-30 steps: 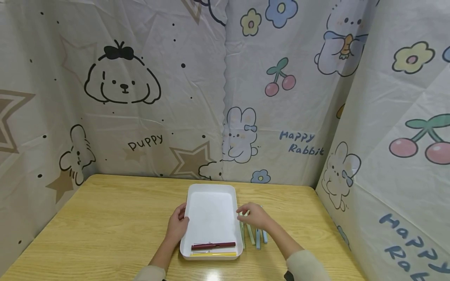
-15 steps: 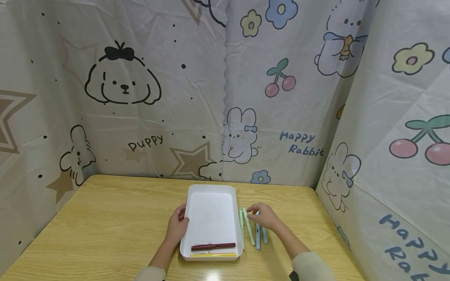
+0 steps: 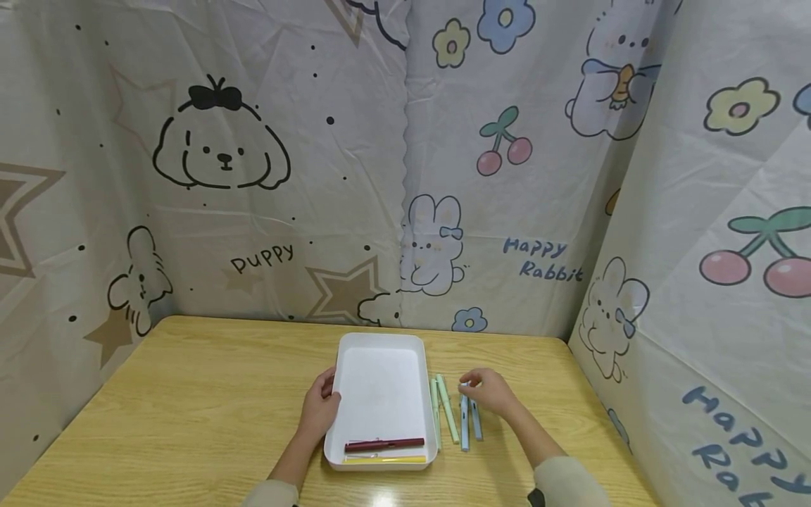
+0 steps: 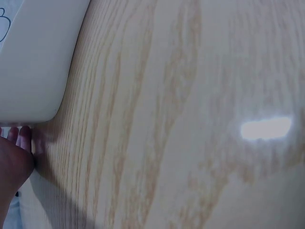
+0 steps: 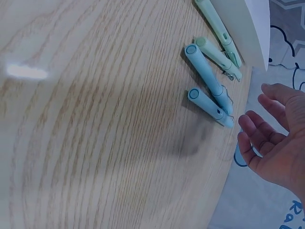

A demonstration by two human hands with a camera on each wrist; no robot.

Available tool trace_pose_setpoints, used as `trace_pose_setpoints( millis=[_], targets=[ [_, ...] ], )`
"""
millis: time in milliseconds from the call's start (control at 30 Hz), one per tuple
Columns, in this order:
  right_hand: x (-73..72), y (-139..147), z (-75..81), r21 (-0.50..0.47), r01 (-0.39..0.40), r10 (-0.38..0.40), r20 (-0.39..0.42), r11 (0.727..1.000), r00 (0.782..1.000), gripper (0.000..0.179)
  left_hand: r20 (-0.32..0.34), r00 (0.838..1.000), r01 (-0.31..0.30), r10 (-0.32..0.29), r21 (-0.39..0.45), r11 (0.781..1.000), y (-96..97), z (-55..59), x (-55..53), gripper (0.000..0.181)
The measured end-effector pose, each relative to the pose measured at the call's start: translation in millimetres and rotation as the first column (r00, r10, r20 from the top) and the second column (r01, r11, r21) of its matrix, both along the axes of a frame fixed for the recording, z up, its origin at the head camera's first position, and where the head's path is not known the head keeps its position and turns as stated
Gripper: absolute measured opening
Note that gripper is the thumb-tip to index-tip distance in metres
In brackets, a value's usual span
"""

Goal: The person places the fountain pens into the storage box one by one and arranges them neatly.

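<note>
My left hand (image 3: pixel 320 403) holds the left side of a white tray (image 3: pixel 380 387), thumb at the rim and fingers against the outer wall. Inside the tray's near end lie a dark red pen (image 3: pixel 384 445) and a yellow pen (image 3: pixel 384 460). My right hand (image 3: pixel 491 391) is over the far ends of two blue pens (image 3: pixel 465 426), which lie side by side on the table. In the right wrist view its fingers are loosely bent, with a visible gap to the blue pens (image 5: pixel 204 71). Two light green pens (image 3: pixel 448 412) lie between them and the tray.
The wooden table (image 3: pixel 222 401) reaches back to a patterned cloth (image 3: pixel 253 211) hanging behind it. Another cloth side (image 3: pixel 716 338) stands along the right edge. The tray's outer wall (image 4: pixel 38 62) fills the upper left of the left wrist view.
My right hand has moved right, from the tray's right rim past the green pens to the blue pens. The left hand and tray have stayed in place.
</note>
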State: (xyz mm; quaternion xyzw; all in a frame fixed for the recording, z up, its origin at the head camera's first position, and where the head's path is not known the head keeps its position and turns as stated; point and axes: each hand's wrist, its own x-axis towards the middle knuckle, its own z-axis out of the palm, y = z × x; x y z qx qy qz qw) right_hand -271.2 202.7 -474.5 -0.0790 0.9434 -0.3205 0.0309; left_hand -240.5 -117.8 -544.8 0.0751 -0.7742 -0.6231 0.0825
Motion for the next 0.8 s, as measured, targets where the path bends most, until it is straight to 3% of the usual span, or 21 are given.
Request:
trace_pose_setpoints(
  millis=[800],
  targets=[
    [-0.6,17.5,-19.2,-0.034,0.19,-0.188,0.055,0.981,0.981,0.03,-0.016,1.0,-0.003,0.003,-0.001,1.0,-0.6,-1.7,-0.7,0.05]
  ],
)
